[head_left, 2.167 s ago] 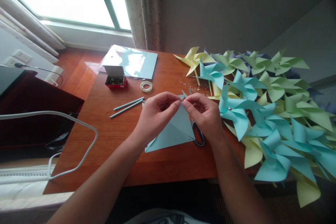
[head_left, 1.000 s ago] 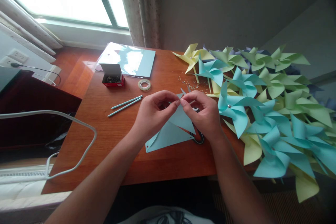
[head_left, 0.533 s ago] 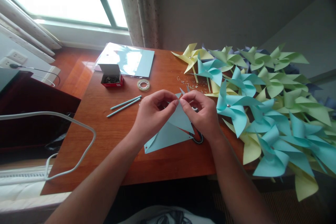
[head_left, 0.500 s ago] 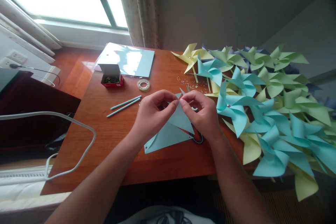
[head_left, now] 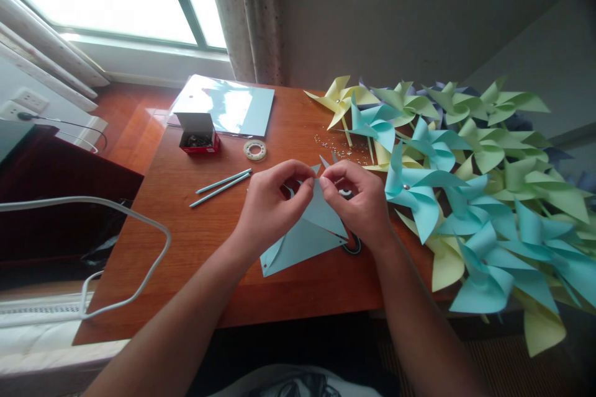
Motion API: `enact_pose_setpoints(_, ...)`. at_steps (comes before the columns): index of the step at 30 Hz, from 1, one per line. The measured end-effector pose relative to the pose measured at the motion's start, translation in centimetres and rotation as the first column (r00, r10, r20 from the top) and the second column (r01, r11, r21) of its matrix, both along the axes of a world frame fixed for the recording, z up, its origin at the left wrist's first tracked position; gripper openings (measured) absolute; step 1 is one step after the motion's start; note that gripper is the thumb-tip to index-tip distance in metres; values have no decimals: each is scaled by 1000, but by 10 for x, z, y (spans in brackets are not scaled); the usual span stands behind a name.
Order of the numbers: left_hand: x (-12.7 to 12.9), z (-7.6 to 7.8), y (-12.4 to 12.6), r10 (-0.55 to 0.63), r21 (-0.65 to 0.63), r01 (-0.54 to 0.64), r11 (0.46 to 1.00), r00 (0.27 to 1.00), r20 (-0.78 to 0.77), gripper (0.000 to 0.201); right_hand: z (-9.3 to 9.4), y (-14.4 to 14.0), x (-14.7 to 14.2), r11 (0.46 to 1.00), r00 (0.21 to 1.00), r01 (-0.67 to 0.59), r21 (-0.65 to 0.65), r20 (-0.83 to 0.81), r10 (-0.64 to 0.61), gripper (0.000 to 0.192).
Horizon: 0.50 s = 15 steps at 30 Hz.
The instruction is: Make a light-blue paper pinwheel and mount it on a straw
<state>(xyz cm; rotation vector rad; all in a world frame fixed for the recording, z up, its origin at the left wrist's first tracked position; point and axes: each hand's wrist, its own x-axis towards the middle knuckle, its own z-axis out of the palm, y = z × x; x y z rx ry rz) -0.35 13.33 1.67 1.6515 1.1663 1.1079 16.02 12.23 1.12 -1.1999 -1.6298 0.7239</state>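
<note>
pale blue paper [head_left: 305, 245], red-brown table [head_left: 200, 254], red box [head_left: 201, 147]

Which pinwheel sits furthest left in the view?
The yellow pinwheel at the pile's far-left corner, just beyond the scattered small bits. Its leftmost blade tip reaches further left than any blue, green or other yellow one.

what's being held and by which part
Cut light-blue paper, seemingly by its far side, in the left hand and right hand; exact pinch points hidden.
</note>
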Motion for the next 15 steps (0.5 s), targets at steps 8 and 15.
enact_pose_setpoints(8,-3,-2,1,-19,29,20,999,1000,-21,7,0,0,0,1000,1000,6,16,27,-6,8)
enact_pose_setpoints(15,-2,0,-1,66,137,-46,990,987,-149,7,0,-1,-1,983,983,7,186,178,-41,12)
